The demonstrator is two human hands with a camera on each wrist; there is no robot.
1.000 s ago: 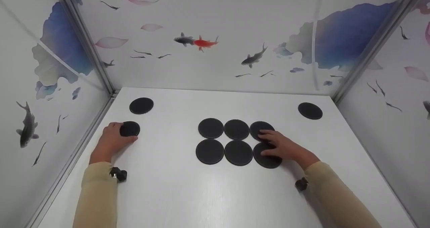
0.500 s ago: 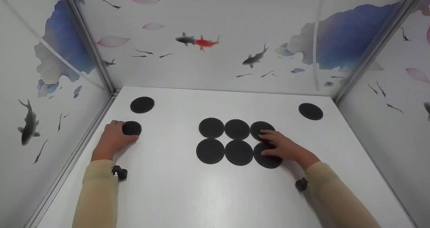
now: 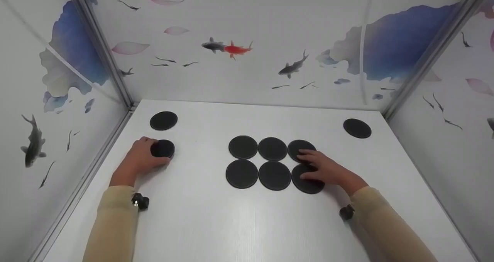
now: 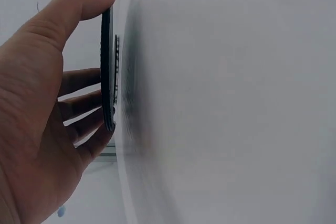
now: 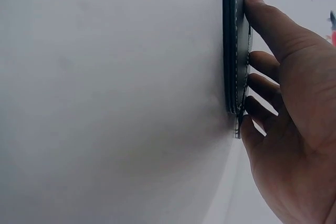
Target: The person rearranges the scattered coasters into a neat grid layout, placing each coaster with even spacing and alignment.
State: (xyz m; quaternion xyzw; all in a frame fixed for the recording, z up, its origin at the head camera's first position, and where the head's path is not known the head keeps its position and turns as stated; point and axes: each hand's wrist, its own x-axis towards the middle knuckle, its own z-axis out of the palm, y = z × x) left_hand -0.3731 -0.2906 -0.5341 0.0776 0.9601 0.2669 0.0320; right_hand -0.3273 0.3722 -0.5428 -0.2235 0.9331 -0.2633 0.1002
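while i count nine black discs on the white table (image 3: pixel 216 223), my right hand (image 3: pixel 326 171) lies with straight fingers on the lower-right disc (image 3: pixel 307 184) of the centre six. my left hand (image 3: pixel 141 161) grips a seventh disc (image 3: pixel 163 149) at left. two lone discs sit farthest, upper left and upper right.

Matt black discs (image 3: pixel 242 147), smooth white table (image 3: pixel 216 223)

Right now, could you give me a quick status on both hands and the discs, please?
Left hand grips lone disc, lifted off table. Right hand rests flat on six-disc block. Nothing between disc and block.
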